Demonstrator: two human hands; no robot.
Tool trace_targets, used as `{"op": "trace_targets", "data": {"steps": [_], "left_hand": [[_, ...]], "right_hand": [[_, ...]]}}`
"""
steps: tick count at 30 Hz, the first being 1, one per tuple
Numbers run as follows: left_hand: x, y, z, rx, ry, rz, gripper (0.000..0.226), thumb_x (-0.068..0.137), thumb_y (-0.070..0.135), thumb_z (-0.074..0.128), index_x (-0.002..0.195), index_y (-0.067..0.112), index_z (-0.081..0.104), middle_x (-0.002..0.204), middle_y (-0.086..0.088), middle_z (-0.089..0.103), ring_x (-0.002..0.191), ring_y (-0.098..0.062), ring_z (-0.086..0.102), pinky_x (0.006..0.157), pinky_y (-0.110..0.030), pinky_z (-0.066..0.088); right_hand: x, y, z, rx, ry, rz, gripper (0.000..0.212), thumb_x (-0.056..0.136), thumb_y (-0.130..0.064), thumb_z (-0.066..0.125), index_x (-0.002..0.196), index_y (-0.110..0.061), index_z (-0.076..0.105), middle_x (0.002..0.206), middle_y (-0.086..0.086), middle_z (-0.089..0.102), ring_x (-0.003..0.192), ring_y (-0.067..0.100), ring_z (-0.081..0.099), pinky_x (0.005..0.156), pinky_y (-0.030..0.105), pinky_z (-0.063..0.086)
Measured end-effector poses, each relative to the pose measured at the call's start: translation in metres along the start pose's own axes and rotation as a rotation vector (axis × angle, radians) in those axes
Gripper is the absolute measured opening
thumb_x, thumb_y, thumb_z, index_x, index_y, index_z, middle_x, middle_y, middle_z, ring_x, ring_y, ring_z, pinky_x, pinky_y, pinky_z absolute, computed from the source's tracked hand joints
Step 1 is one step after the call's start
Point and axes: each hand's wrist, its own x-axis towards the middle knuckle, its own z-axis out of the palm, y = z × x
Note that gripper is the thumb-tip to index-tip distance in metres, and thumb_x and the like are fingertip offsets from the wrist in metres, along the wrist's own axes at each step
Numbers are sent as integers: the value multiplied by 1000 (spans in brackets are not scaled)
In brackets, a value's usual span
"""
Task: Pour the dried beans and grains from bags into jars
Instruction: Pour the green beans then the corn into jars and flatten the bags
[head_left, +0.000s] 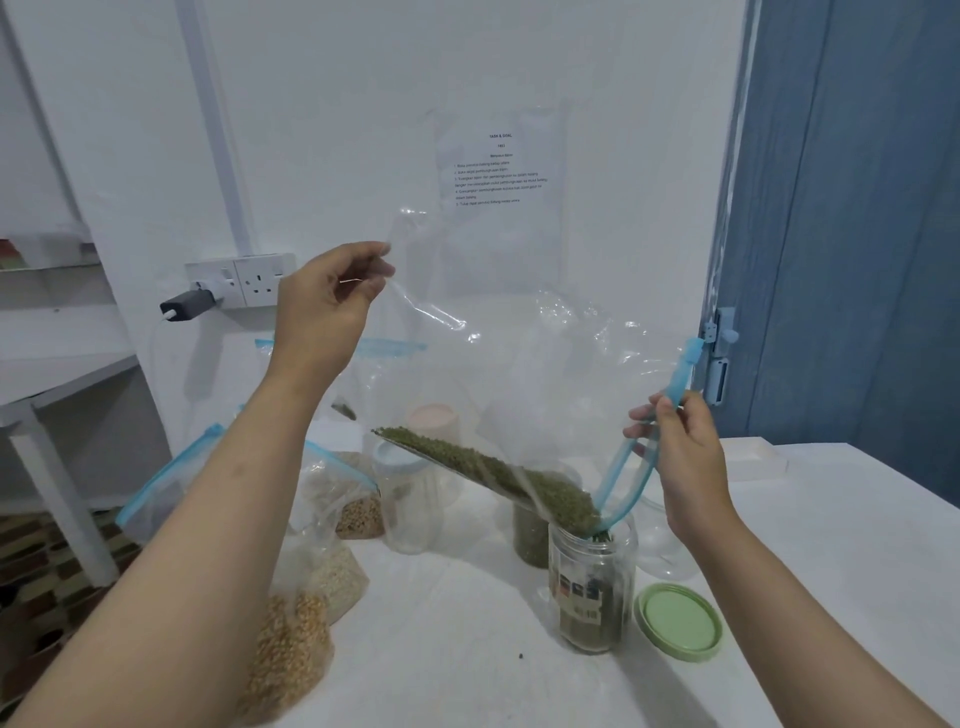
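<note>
A plain room in a home, set up for a recorded chore. White painted walls, a double wall socket (240, 279) with a charger (186, 304) plugged in, and a blue wood-grain door (852, 249) with a latch. A printed instruction sheet (500, 169) in a clear sleeve hangs on the wall above a white worktop (467, 649) crowded with storage jars and zip bags of dried grains.

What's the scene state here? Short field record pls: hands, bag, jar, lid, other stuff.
left hand: pinches the raised bottom corner of the clear bag
right hand: pinches the blue zip strip at the bag's mouth
green beans: sliding down the bag into the open jar
jar: upright, partly filled
green lid: flat on the table, right of the jar
other: grain bags at left
</note>
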Motion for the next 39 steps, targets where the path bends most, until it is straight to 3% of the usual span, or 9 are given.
{"op": "trace_targets", "data": {"steps": [10, 14, 19, 24, 31, 36, 39], "left_hand": [[-1, 0, 3, 9, -1, 7, 33, 92, -3, 58, 108, 24, 68, 95, 11, 70, 95, -6, 67, 91, -18, 49], [-2, 2, 3, 17, 19, 7, 35, 92, -1, 59, 96, 33, 67, 97, 14, 70, 98, -4, 67, 91, -17, 49], [-4, -2, 5, 46, 65, -14, 19, 92, 2, 61, 92, 19, 69, 89, 18, 70, 89, -1, 66, 84, -14, 48], [-6, -3, 6, 34, 89, -16, 12, 94, 10, 62, 90, 20, 68, 92, 18, 70, 93, -2, 66, 84, -18, 51], [-6, -8, 6, 17, 82, -17, 21, 93, 9, 60, 86, 27, 66, 95, 12, 73, 97, -11, 69, 94, -32, 54], [-6, -5, 7, 15, 69, -18, 30, 88, -2, 50, 85, 25, 63, 90, 10, 70, 87, -11, 66, 85, -27, 52], [-6, -3, 8, 18, 59, -36, 34, 89, -5, 45, 86, 26, 59, 93, 7, 67, 85, -14, 69, 84, -34, 53]], "right_hand": [[0, 0, -4, -6, -20, 7, 18, 107, -24, 41, 95, -23, 55, 91, 1, 66, 79, 15, 63, 95, 53, 53], [0, 1, -5, -13, -19, 4, 20, 107, -24, 41, 93, -24, 55, 91, 1, 66, 78, 15, 63, 95, 53, 53], [0, 2, -6, -18, -26, -2, 22, 107, -23, 40, 91, -24, 55, 90, 1, 66, 78, 15, 62, 94, 52, 53], [-1, 4, -5, -17, -30, 0, 23, 107, -22, 40, 91, -23, 57, 90, 0, 66, 78, 14, 62, 94, 52, 53], [0, 3, -4, -20, -29, 1, 24, 107, -22, 40, 91, -23, 57, 90, 1, 66, 79, 16, 62, 96, 55, 52], [0, 3, -5, -31, -40, 2, 23, 107, -22, 39, 93, -22, 57, 91, 1, 66, 81, 16, 62, 96, 53, 52], [-1, 4, -4, -26, -46, 3, 23, 107, -22, 39, 93, -21, 57, 92, 1, 66, 81, 16, 62, 97, 54, 52]]}}
